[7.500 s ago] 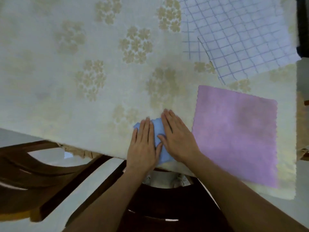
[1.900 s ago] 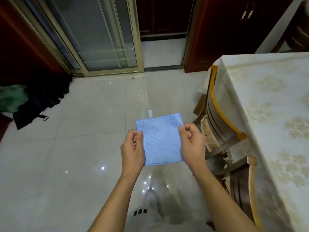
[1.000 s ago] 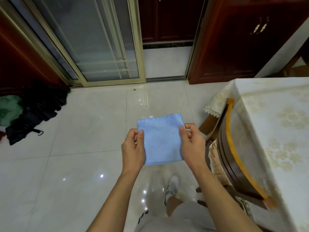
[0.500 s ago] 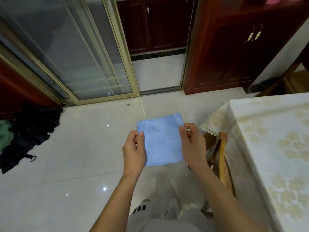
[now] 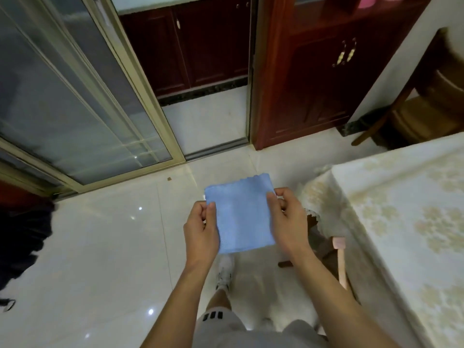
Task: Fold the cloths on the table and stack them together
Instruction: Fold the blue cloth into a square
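Holding a folded blue cloth (image 5: 242, 214) up in the air over the white tiled floor (image 5: 100, 247), away from the table (image 5: 401, 222). Gripping it by its two side edges: left hand (image 5: 200, 227) pinching the left edge between thumb and curled fingers, right hand (image 5: 288, 219) pinching the right edge the same way, neither hand slack or released. Keeping the cloth roughly flat and facing the camera, slightly taller than wide, its wavy-trimmed edge at the top and its lower edge hanging between the wrists.

Standing with the table off to the right of both hands, its corner and lace trim (image 5: 313, 194) just beyond the right hand, so the right hand being the nearer one to it. Showing no other cloths on the visible part of the table, so the stacking spot not being in sight. Likely calling for a turn and reach to the right to set this cloth down. Showing a chair (image 5: 339, 257) tucked under the table edge below the right forearm.
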A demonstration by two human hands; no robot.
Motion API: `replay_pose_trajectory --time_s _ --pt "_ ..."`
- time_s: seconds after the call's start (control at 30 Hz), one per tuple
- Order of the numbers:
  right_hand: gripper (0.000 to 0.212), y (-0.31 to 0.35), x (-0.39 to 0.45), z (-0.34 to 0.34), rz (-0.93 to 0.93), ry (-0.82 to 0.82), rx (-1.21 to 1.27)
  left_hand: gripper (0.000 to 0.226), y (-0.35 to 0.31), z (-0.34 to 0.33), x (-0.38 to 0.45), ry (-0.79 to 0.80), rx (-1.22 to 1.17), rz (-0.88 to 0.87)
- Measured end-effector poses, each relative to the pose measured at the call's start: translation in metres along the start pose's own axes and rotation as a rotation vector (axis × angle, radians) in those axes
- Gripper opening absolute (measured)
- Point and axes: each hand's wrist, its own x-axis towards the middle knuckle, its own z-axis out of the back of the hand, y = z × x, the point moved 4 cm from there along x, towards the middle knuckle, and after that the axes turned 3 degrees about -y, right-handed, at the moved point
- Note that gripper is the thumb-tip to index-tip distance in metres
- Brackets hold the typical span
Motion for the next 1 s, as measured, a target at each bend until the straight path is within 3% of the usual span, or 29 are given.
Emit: replay_pose_trajectory --time_s 0.5,1.0 --pt "0.018 0.026 0.096 -0.024 -0.121 -0.43 0.019 0.024 -0.047 -0.071 0.167 0.386 0.056 -0.13" --pt "0.016 -0.029 0.074 0.088 -0.322 -0.823 0.118 0.026 -0.084 -0.226 0.116 0.823 0.135 -0.34"
